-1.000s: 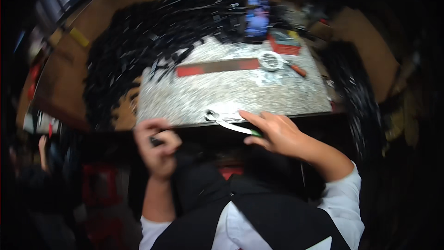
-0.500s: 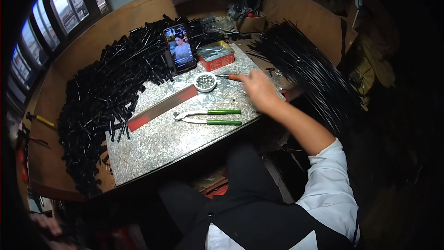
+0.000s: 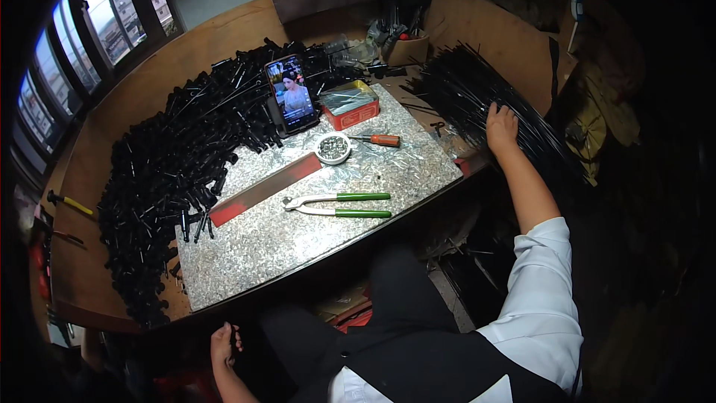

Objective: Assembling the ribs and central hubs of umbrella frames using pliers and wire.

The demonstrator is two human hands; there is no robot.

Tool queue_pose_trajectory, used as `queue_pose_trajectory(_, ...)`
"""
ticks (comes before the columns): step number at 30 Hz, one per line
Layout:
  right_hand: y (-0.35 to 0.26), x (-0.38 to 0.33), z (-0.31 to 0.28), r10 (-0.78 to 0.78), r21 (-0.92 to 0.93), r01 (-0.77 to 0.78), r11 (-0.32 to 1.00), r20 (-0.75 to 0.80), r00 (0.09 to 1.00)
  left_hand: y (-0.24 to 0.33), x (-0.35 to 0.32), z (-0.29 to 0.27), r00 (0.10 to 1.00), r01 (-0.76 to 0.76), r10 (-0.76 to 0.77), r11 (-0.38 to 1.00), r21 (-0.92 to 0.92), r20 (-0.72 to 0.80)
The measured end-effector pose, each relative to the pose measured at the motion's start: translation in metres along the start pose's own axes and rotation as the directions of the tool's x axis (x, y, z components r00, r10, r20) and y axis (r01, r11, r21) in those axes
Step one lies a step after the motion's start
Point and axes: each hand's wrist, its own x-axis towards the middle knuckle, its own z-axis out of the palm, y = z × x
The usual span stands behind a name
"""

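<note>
I have only the head view to watch. The work in it looks to me under way and not finished. A large heap of black parts lies along the left edge of the speckled counter and around its far left side, while many long black rods lie in a loose bundle beyond the right edge. How many parts are complete, I cannot tell. The pincers with green handles rest free near the front edge, and nobody holds them. Farther in there is a white dish with small metal pieces, and next to it a screwdriver.

As for the pose, the right forearm comes from the lower right and passes outside the front right corner. The right hand is palm down upon the rods, its fingers a little apart and slightly bent; whether they grip any rod, I cannot tell. The left hand is below the front edge, not far from the front left corner, with its forearm rising from the bottom. Its fingers are curled, and I cannot tell if they close on something.
</note>
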Motion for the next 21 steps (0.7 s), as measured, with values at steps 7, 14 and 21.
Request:
queue_pose_trajectory(7,0.006,0.020,0.001,0.095,0.102,-0.110,0.989,0.143,0.985,-0.083,0.076,-0.058,0.889,0.160,0.240,0.634,0.757,-0.389)
queue_pose_trajectory(14,0.007,0.034,-0.009,0.082,0.238,-0.187,0.953,0.394,0.915,-0.090,0.075,-0.049,0.795,0.163,0.370,0.633,0.757,-0.481)
queue_pose_trajectory(21,0.021,0.021,-0.010,0.000,0.278,-0.044,0.960,0.158,0.987,-0.037,0.049,0.015,0.903,-0.100,0.257,0.905,0.412,-0.345)
